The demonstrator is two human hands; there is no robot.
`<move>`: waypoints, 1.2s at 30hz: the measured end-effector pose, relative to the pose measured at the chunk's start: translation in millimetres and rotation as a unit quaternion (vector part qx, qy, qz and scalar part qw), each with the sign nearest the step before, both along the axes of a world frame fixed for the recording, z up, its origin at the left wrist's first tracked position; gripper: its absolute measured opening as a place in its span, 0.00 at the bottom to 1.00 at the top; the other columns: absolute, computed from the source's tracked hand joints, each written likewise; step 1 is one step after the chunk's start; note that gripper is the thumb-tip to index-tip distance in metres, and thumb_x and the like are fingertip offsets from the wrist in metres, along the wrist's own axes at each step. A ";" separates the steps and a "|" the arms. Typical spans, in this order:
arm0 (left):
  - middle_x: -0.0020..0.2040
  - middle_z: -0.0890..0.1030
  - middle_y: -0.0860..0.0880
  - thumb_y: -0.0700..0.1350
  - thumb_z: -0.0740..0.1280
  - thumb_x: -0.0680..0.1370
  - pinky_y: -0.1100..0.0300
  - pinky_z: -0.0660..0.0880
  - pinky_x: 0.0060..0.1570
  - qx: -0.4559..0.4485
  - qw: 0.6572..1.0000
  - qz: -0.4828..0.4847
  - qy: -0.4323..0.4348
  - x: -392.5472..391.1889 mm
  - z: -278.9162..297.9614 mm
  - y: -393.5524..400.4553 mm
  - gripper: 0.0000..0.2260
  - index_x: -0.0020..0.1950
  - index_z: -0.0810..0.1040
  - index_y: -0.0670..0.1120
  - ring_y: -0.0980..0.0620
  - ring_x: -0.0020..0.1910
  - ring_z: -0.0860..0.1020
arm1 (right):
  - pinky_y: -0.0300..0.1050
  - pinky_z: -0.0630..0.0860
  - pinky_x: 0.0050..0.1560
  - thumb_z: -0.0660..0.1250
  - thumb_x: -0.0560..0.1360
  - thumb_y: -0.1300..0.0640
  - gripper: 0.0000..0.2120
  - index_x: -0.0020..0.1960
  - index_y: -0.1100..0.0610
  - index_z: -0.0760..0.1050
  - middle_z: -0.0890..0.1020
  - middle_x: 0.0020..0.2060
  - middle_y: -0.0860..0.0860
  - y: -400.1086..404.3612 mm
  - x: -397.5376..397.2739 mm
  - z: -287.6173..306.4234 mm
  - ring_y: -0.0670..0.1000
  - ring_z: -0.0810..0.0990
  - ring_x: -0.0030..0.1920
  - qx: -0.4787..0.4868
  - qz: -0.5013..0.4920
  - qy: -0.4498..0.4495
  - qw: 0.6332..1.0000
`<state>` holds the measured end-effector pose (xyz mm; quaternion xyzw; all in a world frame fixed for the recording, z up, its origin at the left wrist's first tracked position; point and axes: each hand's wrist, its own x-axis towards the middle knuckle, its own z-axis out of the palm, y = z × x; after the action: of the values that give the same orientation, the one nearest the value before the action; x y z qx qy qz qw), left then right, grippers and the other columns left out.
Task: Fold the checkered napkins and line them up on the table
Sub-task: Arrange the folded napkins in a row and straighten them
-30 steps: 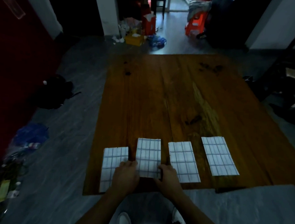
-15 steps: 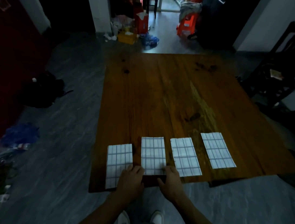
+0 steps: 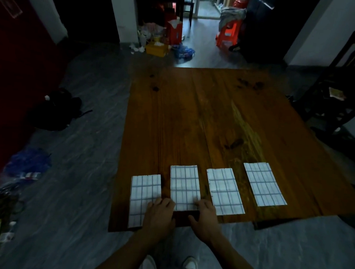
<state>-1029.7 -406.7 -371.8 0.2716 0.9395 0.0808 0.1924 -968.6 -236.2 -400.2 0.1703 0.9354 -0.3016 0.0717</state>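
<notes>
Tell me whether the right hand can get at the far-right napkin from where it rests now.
Probably yes. The right hand rests at the second napkin's near edge; only the flat third napkin lies between it and the far-right napkin, with nothing upright in between.

Dim home interior: brown wooden plank table (image 3: 204, 115), grey marbled floor (image 3: 79, 170), dark wooden chair (image 3: 337, 96), orange plastic stool (image 3: 227, 35), floor clutter.
</notes>
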 end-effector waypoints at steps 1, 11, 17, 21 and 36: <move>0.71 0.67 0.51 0.53 0.61 0.79 0.50 0.60 0.68 -0.002 1.000 0.001 0.001 -0.2 0.1 0.1 0.21 0.71 0.65 0.51 0.48 0.70 0.62 | 0.44 0.66 0.69 0.69 0.74 0.49 0.27 0.70 0.53 0.67 0.69 0.67 0.51 -0.2 0.3 -0.6 0.50 0.67 0.66 -0.001 0.003 0.001 1.000; 0.72 0.67 0.52 0.53 0.63 0.78 0.50 0.59 0.70 0.033 0.999 -0.003 -0.005 -5.4 0.5 -7.0 0.22 0.71 0.66 0.52 0.49 0.72 0.61 | 0.43 0.63 0.69 0.69 0.73 0.48 0.28 0.71 0.53 0.67 0.69 0.69 0.51 8.9 -6.4 3.9 0.51 0.66 0.68 0.013 0.035 -0.003 0.999; 0.73 0.66 0.52 0.53 0.63 0.78 0.53 0.60 0.71 0.056 0.995 0.084 0.024 -14.8 5.6 -43.6 0.23 0.73 0.65 0.53 0.51 0.72 0.61 | 0.42 0.70 0.66 0.69 0.74 0.52 0.19 0.64 0.49 0.71 0.72 0.62 0.46 -10.8 -12.8 15.6 0.45 0.70 0.63 -0.003 0.042 0.068 0.997; 0.72 0.66 0.50 0.51 0.63 0.78 0.55 0.66 0.66 0.039 0.990 0.137 0.012 -22.3 0.6 -82.3 0.23 0.73 0.66 0.52 0.50 0.68 0.65 | 0.44 0.73 0.63 0.67 0.76 0.52 0.15 0.62 0.48 0.72 0.73 0.60 0.46 -45.1 -22.6 23.9 0.44 0.73 0.59 -0.052 0.175 -0.010 0.983; 0.70 0.67 0.51 0.50 0.64 0.75 0.50 0.69 0.61 0.040 0.993 0.111 0.025 -16.9 -15.7 -110.5 0.20 0.67 0.69 0.51 0.48 0.64 0.66 | 0.45 0.70 0.67 0.68 0.76 0.50 0.23 0.68 0.53 0.68 0.70 0.66 0.51 -85.4 -19.8 19.1 0.50 0.69 0.65 -0.034 0.179 -0.082 0.980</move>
<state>-1046.7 -517.2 -387.6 0.1749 0.9644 0.1322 0.1476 -988.4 -321.6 -381.1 0.0219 0.9308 -0.3007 0.2068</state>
